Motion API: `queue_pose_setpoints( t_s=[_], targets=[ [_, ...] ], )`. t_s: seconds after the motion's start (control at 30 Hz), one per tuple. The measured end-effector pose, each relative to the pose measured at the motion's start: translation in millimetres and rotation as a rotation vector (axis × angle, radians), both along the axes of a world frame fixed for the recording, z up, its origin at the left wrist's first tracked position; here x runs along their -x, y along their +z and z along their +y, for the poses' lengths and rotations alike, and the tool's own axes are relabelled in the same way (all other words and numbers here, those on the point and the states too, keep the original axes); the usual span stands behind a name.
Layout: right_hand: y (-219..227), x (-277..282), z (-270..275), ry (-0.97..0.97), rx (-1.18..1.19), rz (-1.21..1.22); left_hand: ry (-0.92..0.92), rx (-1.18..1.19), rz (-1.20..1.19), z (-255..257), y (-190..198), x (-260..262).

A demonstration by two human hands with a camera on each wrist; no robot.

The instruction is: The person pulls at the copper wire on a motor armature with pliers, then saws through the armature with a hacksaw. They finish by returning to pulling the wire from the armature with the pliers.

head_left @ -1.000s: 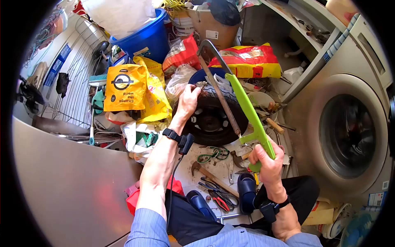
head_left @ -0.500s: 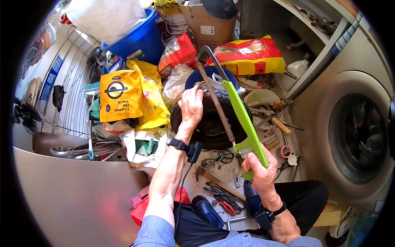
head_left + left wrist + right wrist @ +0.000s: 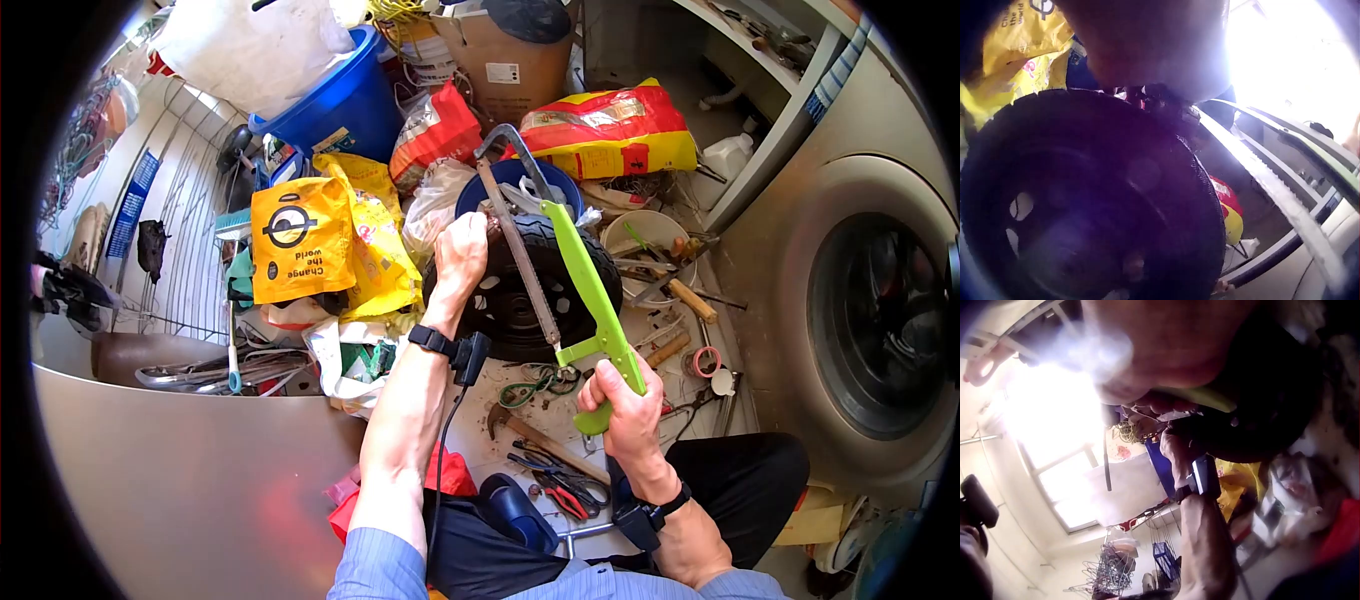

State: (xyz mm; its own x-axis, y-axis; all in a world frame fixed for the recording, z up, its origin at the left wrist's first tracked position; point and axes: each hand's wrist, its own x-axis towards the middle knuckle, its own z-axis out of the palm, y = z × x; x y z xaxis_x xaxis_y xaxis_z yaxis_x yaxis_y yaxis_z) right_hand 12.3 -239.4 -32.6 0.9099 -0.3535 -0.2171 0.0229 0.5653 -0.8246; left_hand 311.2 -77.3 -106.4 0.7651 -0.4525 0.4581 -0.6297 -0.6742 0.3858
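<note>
My right hand [image 3: 628, 408] grips the green handle of a bow saw [image 3: 590, 275], its long rusty blade slanting away from me over a black tyre on a wheel [image 3: 520, 300]. At the top of the tyre my left hand [image 3: 462, 252] has its fingers curled round a small dark brown piece [image 3: 1175, 112]. The blade runs right beside that piece, teeth showing in the left wrist view. Much of the piece is hidden under the fingers. A blue tub [image 3: 560, 180] stands just behind the tyre.
A claw hammer [image 3: 550, 442] and pliers [image 3: 565, 497] lie on the floor between my feet and the tyre. A white bucket [image 3: 645, 235] with tools stands to the right, near the washing machine [image 3: 870, 320]. Yellow bags [image 3: 305, 240] crowd the left side.
The saw and my right hand have come back a little towards me and to the left. My left hand stays at the tyre's top. The head view has shifted slightly.
</note>
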Motion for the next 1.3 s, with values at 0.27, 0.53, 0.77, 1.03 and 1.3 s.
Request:
queue_pose_setpoints(
  t_s=[0.27, 0.53, 0.77, 1.03, 1.3],
  targets=[
    [1, 1, -3, 0.012, 0.081, 0.005, 0.279, 0.31, 0.308, -18, -12, -23],
    [1, 5, -9, 0.034, 0.048, 0.022, 0.424, 0.055, 0.146, -21, -34, -32],
    [14, 18, -7, 0.04, 0.062, 0.066, 0.455, 0.396, 0.212, -36, -16, -15],
    [23, 5, -7, 0.042, 0.134, 0.091, 0.359, 0.386, 0.104, -35, -23, -15],
    [28, -18, -10, 0.036, 0.29, 0.057, 0.431, 0.358, 0.099, -42, -17, -9]
  ],
)
